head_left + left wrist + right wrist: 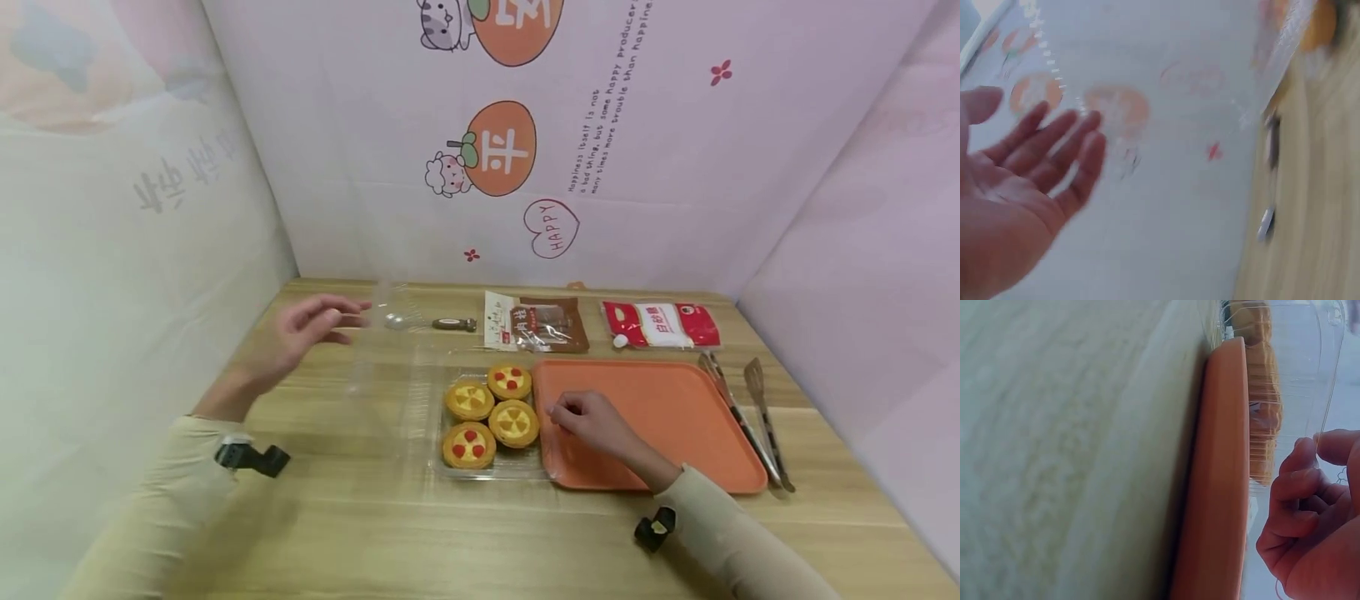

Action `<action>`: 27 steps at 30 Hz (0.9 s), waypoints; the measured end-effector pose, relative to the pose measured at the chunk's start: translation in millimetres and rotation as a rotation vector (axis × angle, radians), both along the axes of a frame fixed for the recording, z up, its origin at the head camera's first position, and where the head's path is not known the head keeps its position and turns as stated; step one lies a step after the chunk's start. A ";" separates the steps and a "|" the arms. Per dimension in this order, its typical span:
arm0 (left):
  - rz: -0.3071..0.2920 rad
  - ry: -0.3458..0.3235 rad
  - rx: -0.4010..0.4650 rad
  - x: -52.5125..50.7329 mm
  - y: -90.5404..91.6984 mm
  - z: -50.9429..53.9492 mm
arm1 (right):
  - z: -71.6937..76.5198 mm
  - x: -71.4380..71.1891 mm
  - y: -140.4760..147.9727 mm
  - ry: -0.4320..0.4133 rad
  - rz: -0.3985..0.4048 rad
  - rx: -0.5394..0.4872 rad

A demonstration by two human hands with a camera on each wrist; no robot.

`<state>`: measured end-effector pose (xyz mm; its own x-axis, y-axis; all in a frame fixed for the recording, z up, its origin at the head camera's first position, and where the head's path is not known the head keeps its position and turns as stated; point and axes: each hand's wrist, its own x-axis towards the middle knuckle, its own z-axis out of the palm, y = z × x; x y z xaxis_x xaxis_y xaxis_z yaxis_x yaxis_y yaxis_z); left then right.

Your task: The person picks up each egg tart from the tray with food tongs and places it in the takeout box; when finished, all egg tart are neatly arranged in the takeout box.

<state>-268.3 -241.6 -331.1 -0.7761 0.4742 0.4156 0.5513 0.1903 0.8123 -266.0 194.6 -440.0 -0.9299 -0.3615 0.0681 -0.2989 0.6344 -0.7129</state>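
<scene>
A clear plastic clamshell box (491,476) holds several egg tarts (513,423), some topped with red pieces and some with yellow. Its transparent lid (382,367) stands raised on the left side. My left hand (303,329) is beside that lid with fingers loosely extended. In the left wrist view, the fingertips of the left hand (1035,169) lie close to the lid's ridged edge; whether they touch is unclear. My right hand (596,421), above the orange tray (660,417), pinches the box's thin clear rim between thumb and forefinger, as the right wrist view of the hand (1313,519) shows.
Behind the box lie a spoon (453,323) with a brown handle, a brown-and-white packet (551,325) and a red sugar bag (663,325). Tongs (768,425) rest along the tray's right edge. Printed cloth walls (637,233) enclose the wooden table (360,533).
</scene>
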 end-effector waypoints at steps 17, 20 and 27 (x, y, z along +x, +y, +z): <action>-0.141 0.510 -0.611 0.6 133.1 -84.8 | -4.8 0.4 5.8 -0.003 -0.046 -0.039; -0.137 0.520 -0.630 0.3 136.6 -90.0 | -0.9 -4.7 8.7 -0.040 -0.070 -0.051; -0.122 0.560 -0.683 -1.2 135.9 -94.2 | 29.5 -57.0 6.7 -0.193 -0.203 -0.115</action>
